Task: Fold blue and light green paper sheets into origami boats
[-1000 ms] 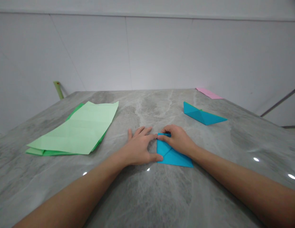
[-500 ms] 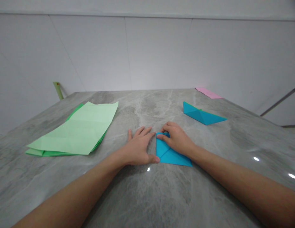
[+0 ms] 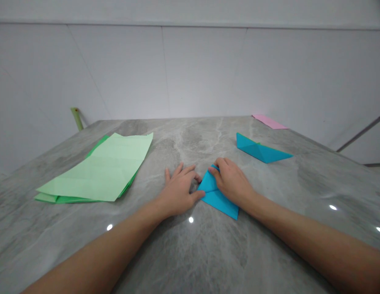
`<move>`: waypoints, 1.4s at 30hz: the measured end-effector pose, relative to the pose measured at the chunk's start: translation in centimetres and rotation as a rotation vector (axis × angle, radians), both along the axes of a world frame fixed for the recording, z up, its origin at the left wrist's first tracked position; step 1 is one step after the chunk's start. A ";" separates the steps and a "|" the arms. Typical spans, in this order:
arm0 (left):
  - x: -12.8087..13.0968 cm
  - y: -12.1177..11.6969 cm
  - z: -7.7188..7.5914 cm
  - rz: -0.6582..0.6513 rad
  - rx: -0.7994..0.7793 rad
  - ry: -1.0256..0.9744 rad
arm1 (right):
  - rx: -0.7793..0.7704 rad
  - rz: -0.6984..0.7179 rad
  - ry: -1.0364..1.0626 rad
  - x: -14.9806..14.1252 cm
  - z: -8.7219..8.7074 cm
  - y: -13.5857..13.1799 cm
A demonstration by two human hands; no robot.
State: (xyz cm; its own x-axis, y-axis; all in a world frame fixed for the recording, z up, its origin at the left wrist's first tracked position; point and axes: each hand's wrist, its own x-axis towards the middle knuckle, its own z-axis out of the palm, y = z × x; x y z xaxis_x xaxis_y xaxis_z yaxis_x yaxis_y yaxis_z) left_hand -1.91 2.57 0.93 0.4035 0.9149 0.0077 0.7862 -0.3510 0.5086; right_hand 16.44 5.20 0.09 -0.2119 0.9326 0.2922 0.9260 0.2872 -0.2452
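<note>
**Blue paper turns!**

It has swung askew, near side and left of the paper boat. Marbled grey table beneath, pale wall beyond the boat. Its long front edge slants nearer rightward; right hand pinches it, left hand spreads wide, thumb touching!

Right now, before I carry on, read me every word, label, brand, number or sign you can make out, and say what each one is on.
There are none to read: no writing shows on the blue paper in the hands, the folded blue piece, the green sheets, the pink paper, the tabletop or the wall.
</note>
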 end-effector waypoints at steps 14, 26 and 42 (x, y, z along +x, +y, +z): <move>0.0 0.8 -0.4 0.066 -0.057 -0.547 | -0.031 0.133 0.617 1.3 0.2 0.6; 0.3 1.1 -0.5 0.057 -0.355 -1.096 | -0.078 0.199 0.813 1.5 0.6 -0.1; 0.0 0.9 -0.2 0.066 -0.210 -0.926 | -0.061 0.176 0.812 1.5 0.5 0.2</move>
State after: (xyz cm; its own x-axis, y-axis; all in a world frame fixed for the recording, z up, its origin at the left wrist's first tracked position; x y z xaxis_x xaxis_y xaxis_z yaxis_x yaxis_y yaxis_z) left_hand -1.89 3.47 0.73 0.2665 0.9549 0.1313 0.0539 -0.1508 0.9871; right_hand 17.97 5.41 0.61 -0.1008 0.9248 0.3668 0.3973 0.3754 -0.8374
